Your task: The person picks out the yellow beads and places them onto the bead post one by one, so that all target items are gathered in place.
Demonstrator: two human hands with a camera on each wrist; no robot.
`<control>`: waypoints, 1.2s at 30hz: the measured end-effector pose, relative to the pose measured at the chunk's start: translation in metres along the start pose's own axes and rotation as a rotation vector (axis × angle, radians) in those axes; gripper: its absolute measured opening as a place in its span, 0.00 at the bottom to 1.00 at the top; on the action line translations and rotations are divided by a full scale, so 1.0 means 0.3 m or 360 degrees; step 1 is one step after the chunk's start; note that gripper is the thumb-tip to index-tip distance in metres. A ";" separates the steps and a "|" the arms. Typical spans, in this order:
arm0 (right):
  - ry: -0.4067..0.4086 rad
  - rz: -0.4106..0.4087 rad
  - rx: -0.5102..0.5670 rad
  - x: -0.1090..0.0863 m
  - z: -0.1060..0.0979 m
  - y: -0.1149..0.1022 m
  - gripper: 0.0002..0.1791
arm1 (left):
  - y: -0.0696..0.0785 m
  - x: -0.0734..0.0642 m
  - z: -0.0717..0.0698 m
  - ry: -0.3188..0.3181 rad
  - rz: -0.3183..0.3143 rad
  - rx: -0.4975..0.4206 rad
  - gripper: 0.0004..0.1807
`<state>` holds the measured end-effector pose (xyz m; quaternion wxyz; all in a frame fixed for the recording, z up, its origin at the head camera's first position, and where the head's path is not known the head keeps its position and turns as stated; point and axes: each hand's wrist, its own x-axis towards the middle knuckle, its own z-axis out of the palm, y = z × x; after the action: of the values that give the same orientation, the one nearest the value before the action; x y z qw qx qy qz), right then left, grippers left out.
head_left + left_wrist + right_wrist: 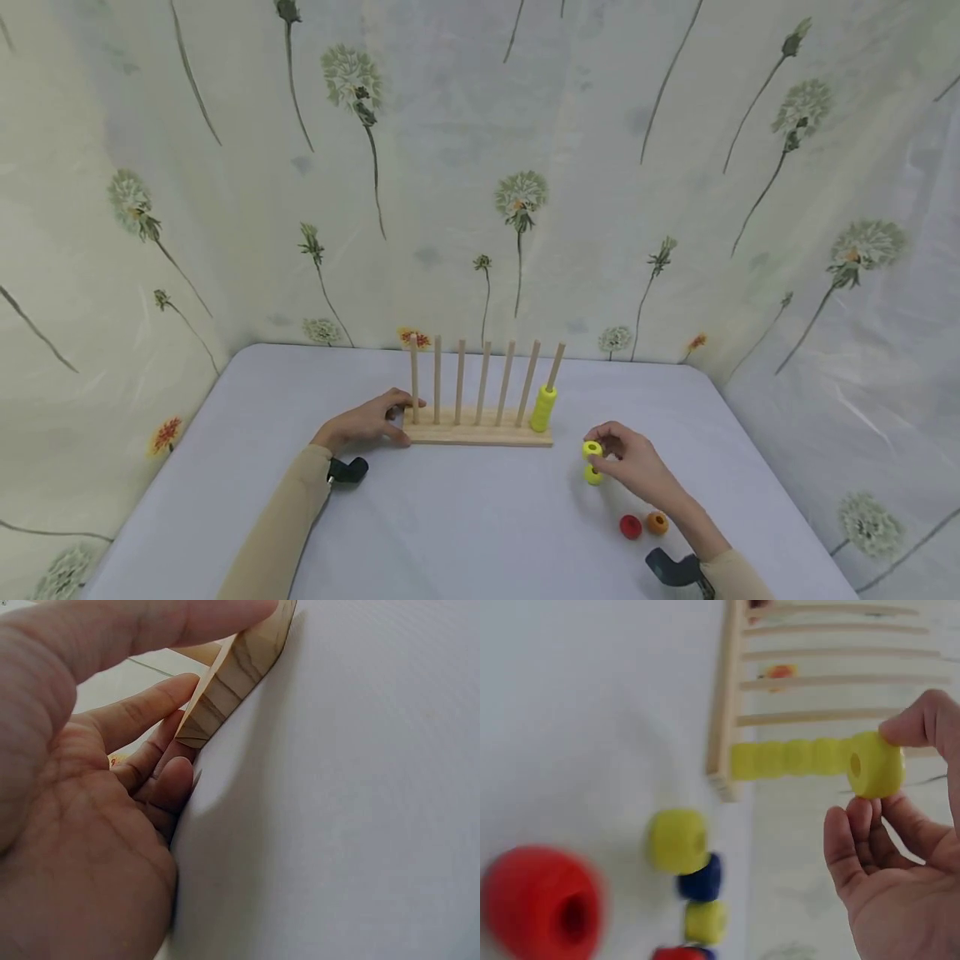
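Observation:
A wooden peg rack with several upright dowels stands on the table. My left hand holds its left end, thumb at the front and fingers behind; the left wrist view shows the striped end grain of the base between thumb and fingers. Yellow beads are stacked on the rightmost dowel. To the right of the rack, my right hand pinches a yellow bead between thumb and fingertips, its hole showing. Another yellow bead lies on the table just below that hand.
A red bead and an orange bead lie near my right wrist. The right wrist view also shows a dark blue bead among others. Flower-printed cloth hangs behind the white-covered table.

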<state>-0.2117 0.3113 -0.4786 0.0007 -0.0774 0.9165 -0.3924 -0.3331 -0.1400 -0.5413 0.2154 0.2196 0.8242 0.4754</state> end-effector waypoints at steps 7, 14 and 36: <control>0.0216 -0.0109 0.0048 0.089 -0.074 -0.136 0.15 | 0.001 0.006 -0.001 0.0002 0.0003 0.0010 0.36; 0.0294 -0.0270 0.0134 0.195 -0.151 -0.268 0.16 | 0.004 0.007 -0.009 0.0020 -0.0028 -0.0006 0.36; 0.0222 -0.0244 0.0115 0.335 -0.153 -0.366 0.15 | -0.015 0.011 -0.009 -0.0006 0.0001 -0.0025 0.35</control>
<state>-0.2984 0.2553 -0.3617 -0.0905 -0.1196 0.8911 -0.4284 -0.3380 -0.1419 -0.5446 0.2184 0.2191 0.8199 0.4817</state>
